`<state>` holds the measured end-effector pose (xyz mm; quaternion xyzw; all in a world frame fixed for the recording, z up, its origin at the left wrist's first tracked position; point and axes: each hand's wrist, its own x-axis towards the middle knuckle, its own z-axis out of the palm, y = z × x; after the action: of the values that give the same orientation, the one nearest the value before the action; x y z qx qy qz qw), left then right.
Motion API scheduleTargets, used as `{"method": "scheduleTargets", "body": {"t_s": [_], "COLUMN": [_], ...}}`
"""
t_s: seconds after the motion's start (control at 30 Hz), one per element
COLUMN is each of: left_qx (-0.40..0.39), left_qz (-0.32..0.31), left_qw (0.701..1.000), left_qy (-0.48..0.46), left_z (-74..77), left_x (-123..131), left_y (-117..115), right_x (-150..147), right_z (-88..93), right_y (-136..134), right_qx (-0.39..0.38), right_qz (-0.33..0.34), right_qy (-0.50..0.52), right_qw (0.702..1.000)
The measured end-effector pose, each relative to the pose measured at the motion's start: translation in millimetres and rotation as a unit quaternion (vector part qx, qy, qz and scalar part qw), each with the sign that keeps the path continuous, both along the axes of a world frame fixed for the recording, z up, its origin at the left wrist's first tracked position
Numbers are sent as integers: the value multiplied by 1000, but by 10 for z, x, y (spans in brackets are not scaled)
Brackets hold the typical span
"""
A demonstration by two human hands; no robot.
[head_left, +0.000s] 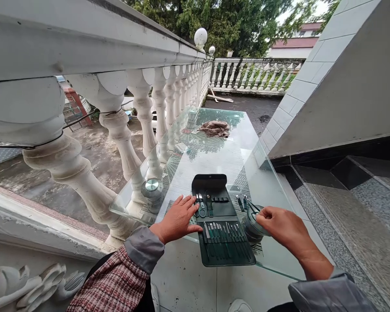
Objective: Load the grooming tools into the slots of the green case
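Rests the left hand (179,219), with fingers loosely spread and gripping nothing, against the left edge of an open dark tool case (222,210) at the near end of the glass surface (211,160). Pinches a small dark tool (254,208) in the right hand (284,226), with fingers closed, near two nail clippers (239,203).
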<state>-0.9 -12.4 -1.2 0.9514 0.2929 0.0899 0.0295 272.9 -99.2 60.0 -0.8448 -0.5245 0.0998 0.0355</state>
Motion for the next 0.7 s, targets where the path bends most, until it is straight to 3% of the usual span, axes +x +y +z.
{"method": "scheduleTargets", "body": {"t_s": [0.13,0.33,0.7], "left_qx": [4,4,0], "left_qz": [2,5,11], "left_qw": [1000,1000,1000], "left_qy": [9,9,10], "left_z": [20,47,30], "left_x": [10,30,7], "left_y": [-2,-13,-34], "right_x": [98,-54,-213], "right_z": [-108,-238,-246], "right_y": [17,112,264], "right_qx": [-4,7,-16], "right_qz": [-19,-3,-7], "right_qy": [25,39,32], "right_qw": [999,999,999]}}
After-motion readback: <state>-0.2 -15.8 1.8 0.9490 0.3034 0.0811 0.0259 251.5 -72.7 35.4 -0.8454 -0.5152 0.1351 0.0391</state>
